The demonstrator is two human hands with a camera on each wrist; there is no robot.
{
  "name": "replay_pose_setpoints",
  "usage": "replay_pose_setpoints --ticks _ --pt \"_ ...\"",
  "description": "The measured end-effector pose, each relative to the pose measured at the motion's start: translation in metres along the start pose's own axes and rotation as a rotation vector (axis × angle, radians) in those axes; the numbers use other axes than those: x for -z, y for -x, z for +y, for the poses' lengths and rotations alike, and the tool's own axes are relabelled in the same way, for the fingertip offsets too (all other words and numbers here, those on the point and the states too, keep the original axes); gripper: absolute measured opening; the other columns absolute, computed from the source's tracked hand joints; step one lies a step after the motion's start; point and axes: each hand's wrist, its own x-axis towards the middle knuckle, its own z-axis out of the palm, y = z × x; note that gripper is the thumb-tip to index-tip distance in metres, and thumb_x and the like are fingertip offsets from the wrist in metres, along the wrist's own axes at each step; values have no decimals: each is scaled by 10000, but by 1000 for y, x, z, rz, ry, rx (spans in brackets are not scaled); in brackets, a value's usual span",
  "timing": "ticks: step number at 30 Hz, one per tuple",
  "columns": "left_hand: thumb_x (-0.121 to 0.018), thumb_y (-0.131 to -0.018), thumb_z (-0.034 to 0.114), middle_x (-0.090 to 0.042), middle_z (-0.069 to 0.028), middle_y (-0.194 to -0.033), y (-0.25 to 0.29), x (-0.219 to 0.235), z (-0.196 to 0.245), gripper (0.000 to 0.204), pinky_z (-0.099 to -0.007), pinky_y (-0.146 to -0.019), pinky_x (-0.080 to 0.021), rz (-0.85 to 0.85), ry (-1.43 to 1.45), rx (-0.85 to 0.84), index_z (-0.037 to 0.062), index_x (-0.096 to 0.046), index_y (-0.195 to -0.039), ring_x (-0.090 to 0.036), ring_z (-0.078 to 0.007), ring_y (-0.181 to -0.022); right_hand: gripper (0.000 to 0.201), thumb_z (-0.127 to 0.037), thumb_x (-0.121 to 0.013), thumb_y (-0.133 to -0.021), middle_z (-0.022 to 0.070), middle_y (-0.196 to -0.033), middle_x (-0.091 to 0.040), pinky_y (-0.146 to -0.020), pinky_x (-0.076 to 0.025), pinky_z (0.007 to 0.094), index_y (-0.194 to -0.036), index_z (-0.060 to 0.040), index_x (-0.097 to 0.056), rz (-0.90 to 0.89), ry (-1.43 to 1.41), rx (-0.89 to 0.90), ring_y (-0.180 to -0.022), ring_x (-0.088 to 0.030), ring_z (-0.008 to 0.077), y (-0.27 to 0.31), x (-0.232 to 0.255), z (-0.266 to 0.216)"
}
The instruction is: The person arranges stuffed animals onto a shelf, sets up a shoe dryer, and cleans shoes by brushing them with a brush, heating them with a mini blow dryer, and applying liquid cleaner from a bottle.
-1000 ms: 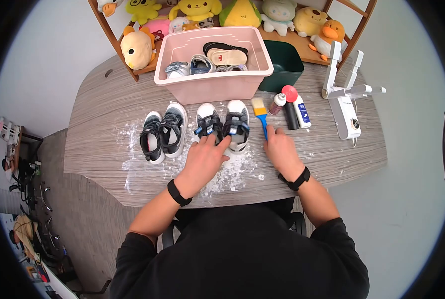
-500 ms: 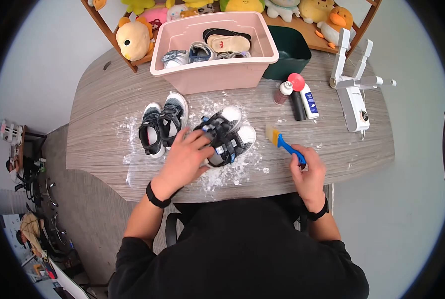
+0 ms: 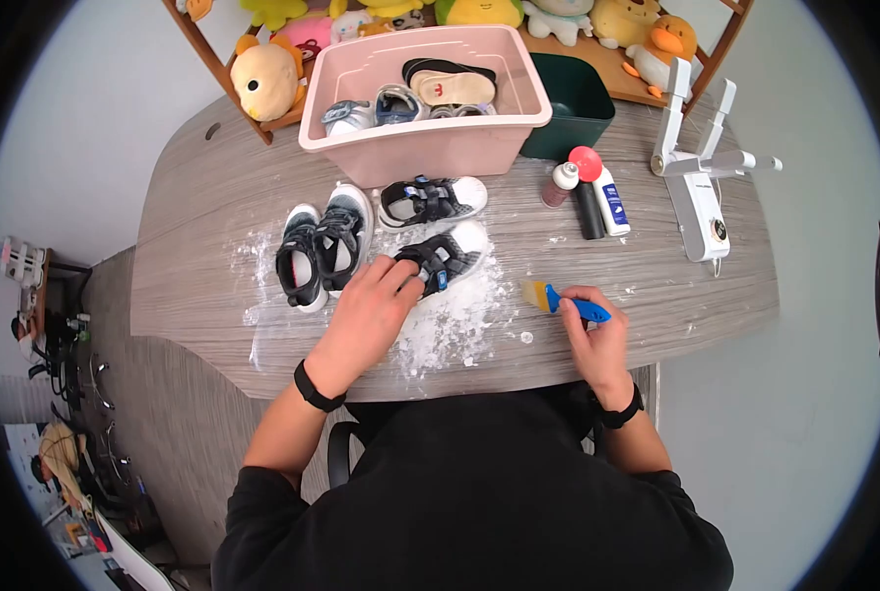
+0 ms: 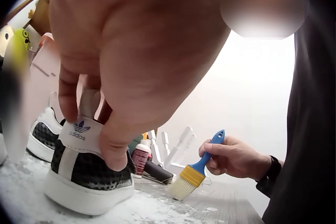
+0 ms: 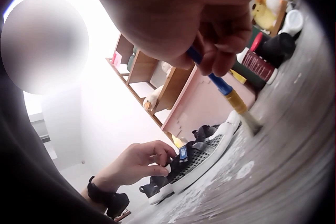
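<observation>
My left hand [image 3: 366, 315] grips the heel of a black-and-white sneaker [image 3: 467, 248], whose white toe points right and away. In the left wrist view the thumb presses on the outside of the sneaker's heel [image 4: 81, 140], with fingers reaching in over the collar. Its mate [image 3: 467, 197] lies just beyond, toe to the right. My right hand [image 3: 602, 340] holds a paintbrush [image 3: 589, 310] by its blue handle, yellow band and pale bristles pointing left, low over the table. White powder [image 3: 450, 335] is scattered under and around the held sneaker.
A dark grey pair of sneakers [image 3: 339, 258] stands at the left. Behind are a pink bin [image 3: 425, 158] with shoes and insoles, and a dark green bin [image 3: 568, 133]. Several bottles [image 3: 612, 202] and a white device with upright arms [image 3: 701, 212] stand at the right.
My right hand has picked up the paintbrush from the table and drawn it nearer. The black-and-white sneakers turned to point right and came apart, the far one now nearer the pink bin.
</observation>
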Motion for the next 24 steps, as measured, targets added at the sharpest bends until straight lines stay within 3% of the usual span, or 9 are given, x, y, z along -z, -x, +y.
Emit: replay_pose_setpoints --ticks 2,4,6,8,10,11,15,17,24 --pt "-803 -791 91 -657 -80 -1188 0 0 -4 242 -454 -956 -533 -14 78 55 44 -680 -995 -609 -298 -1133 87 -71 -755 -1002 81 -839 -709 -642 -490 276 -1065 -13 -737 29 -44 65 -674 -610 121 0 0 5" --pt "-857 -750 123 -655 -65 -1161 -6 12 2 303 -445 -949 -518 56 2 49 54 -685 -989 -604 -295 -1119 79 -68 -720 -1031 53 -839 -708 -670 -494 250 -1069 0 -731 50 -126 -9 -700 -611 92 -1 -3 12" --pt "-895 -702 160 -641 -64 -1139 -7 13 6 353 -426 -927 -503 24 -119 168 66 -699 -980 -595 -292 -1082 88 -88 -690 -1059 33 -821 -685 -665 -489 249 -1075 -4 -711 34 -260 -17 -691 -604 89 -6 -8 2" --pt "-867 -724 168 -646 -40 -1037 -1 1 -1 261 -395 -870 -510 59 -156 153 81 -719 -920 -589 -276 -1015 104 -107 -659 -1087 12 -803 -662 -660 -484 248 -1080 -8 -692 46 -344 -44 -683 -598 86 -11 -12 -3" --pt "-830 -749 172 -654 -5 -936 1 -14 1 167 -380 -838 -526 -23 -157 40 96 -732 -860 -590 -260 -974 117 -115 -665 -1090 18 -806 -664 -642 -462 240 -1080 -3 -698 31 -539 -121 -693 -593 74 -14 -13 -5" --pt "-801 -774 168 -644 15 -855 2 -13 7 103 -370 -804 -535 32 -138 29 107 -727 -813 -595 -242 -945 231 -204 -600 -1137 23 -770 -645 -609 -443 243 -1086 7 -682 23 -531 -117 -665 -591 84 -15 -14 -6" --pt "-761 -796 125 -638 -6 -924 20 -24 39 82 -367 -711 -554 54 -71 29 95 -726 -864 -619 -235 -892 342 -284 -523 -1171 38 -756 -655 -592 -449 252 -1097 13 -676 9 -742 -199 -652 -616 112 -20 -13 -5" --pt "-720 -805 80 -629 -56 -1006 32 -33 55 156 -386 -671 -567 -93 -41 115 54 -720 -959 -641 -261 -877 392 -319 -476 -1185 59 -752 -670 -576 -457 266 -1113 11 -675 -64 -831 -288 -639 -634 141 -21 -13 0" --pt "-673 -839 42 -592 -117 -1024 31 -32 65 163 -383 -694 -609 -165 -12 75 -2 -697 -994 -672 -308 -896 340 -285 -528 -1171 89 -809 -734 -586 -477 259 -1152 14 -688 -147 -965 -483 -689 -707 157 -22 -30 -16"
